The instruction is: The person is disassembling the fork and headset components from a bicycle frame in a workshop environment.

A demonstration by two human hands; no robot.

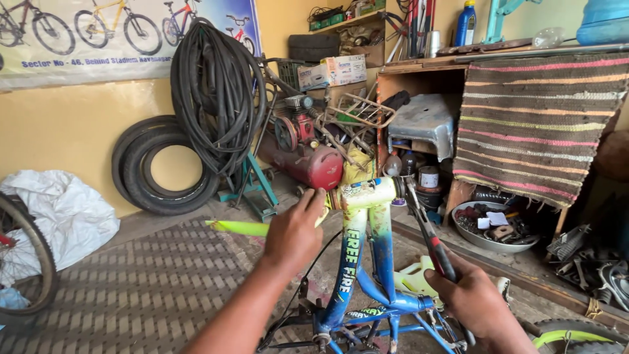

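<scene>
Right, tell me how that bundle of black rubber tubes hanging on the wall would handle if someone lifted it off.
The rubber tubes would probably flop and sag, since the loops already droop long and loose. The bundle looks fairly heavy for one hand, given how many loops hang together. It would likely tangle or snag, as the strands cross and lie close to the red compressor.

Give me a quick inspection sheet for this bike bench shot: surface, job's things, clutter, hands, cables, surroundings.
Surface: ribbed mat on a concrete floor.
Job's things: yellow-and-blue bicycle frame, head tube toward the wall; long red-handled tool with its tip at the head tube.
Clutter: metal bowl of small parts; white cloth; jars under the shelf.
Hands: left hand on the head tube's left end; right hand shut on the tool's handle.
Cables: thin black cable running down beside the frame.
Surroundings: tyres and hung rubber tubes against the wall; red compressor; striped rug draped over a shelf.
</scene>
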